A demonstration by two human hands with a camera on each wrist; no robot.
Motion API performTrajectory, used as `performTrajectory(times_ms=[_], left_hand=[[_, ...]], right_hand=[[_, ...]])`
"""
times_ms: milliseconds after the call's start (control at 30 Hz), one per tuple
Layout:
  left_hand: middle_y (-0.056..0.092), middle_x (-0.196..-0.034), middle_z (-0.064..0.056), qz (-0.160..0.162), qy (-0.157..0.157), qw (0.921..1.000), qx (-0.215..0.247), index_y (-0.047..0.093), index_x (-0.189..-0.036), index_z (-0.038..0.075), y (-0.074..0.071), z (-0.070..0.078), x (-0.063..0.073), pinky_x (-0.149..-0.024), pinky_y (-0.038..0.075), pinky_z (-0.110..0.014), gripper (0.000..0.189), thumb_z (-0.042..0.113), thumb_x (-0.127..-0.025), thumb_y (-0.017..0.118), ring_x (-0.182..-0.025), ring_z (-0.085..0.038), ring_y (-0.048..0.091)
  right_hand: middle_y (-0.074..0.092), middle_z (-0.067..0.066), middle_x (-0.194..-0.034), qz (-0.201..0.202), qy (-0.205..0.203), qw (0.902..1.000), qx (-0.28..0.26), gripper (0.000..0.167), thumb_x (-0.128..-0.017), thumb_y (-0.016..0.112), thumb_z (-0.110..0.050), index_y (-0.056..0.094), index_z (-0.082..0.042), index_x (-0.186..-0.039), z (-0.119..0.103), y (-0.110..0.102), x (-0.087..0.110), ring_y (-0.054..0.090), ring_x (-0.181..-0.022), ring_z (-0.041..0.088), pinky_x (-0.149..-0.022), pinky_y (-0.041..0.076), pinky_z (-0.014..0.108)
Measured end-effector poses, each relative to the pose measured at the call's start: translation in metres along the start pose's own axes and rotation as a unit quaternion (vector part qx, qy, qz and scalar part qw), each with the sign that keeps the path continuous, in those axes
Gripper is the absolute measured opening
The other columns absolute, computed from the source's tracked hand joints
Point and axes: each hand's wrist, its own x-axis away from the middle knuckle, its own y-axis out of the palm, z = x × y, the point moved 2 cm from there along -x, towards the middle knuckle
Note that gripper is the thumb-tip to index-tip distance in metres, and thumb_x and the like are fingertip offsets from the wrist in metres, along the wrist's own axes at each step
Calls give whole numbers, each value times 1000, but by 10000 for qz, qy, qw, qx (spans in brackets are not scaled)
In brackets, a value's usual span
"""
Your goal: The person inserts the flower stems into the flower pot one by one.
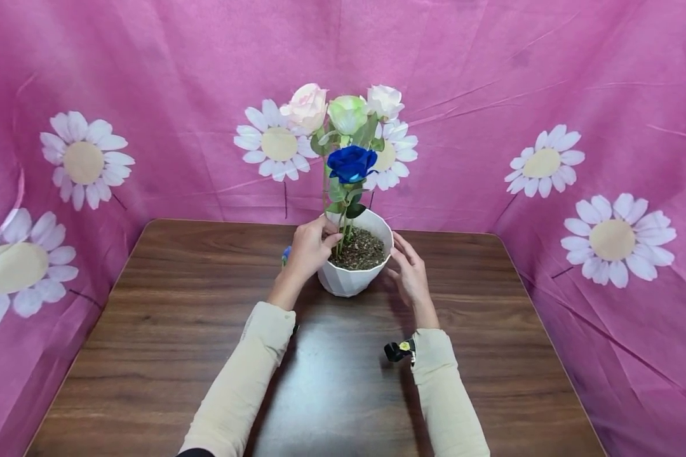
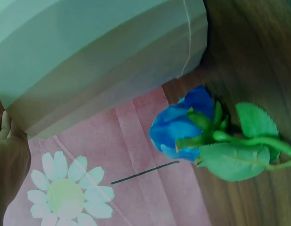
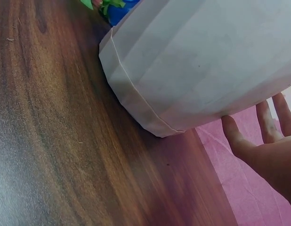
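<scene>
A white faceted pot [image 1: 351, 279] of dark soil [image 1: 366, 249] stands toward the table's far side. Upright in it are artificial roses: a blue rose [image 1: 351, 164] in front, with a pale pink rose [image 1: 307, 106], a greenish rose [image 1: 347, 114] and a white rose [image 1: 385, 101] behind. My left hand [image 1: 310, 249] reaches over the left rim, thumb and forefinger pinching at the stems low in the pot; which stem is between them I cannot tell. With fingers extended and spread, my right hand [image 1: 413, 271] touches the pot's right side, seen closely in the right wrist view.
Another blue rose [image 2: 183, 127] with green leaves lies on the table left of the pot, mostly hidden behind the left hand in the head view. The brown wooden table [image 1: 194, 304] is bordered by a pink cloth [image 1: 194, 76] printed with daisies.
</scene>
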Motion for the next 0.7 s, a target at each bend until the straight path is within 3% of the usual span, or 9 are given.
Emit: performTrajectory(times_ms=[200,467,700], left_hand=[[74,-92,-12,384,-192,9970,637,70,-91,0,0,-1,4,-78,59,-38,14,7,-86,82,-86,-26,72],[74,-93,-13,875,-616,9862,1265,72,-96,-1,-16,-10,14,-74,60,-35,17,7,-85,83,-83,-26,71],[73,-93,-17,863,-1199,9729,1777,71,-98,-3,-32,-32,27,-74,55,-21,15,4,-88,79,-81,-18,68]], right_hand=[[43,18,-153,0,-39,10000,4,49,-105,52,-6,42,-1,-152,2,-1,1,47,-133,28,-107,36,68],[44,19,-152,54,-12,10000,-80,49,-104,51,-5,42,0,-152,1,1,3,47,-132,28,-107,35,69],[44,19,-151,41,-74,9998,-154,48,-104,51,-4,42,2,-151,0,0,2,48,-131,26,-108,34,70]])
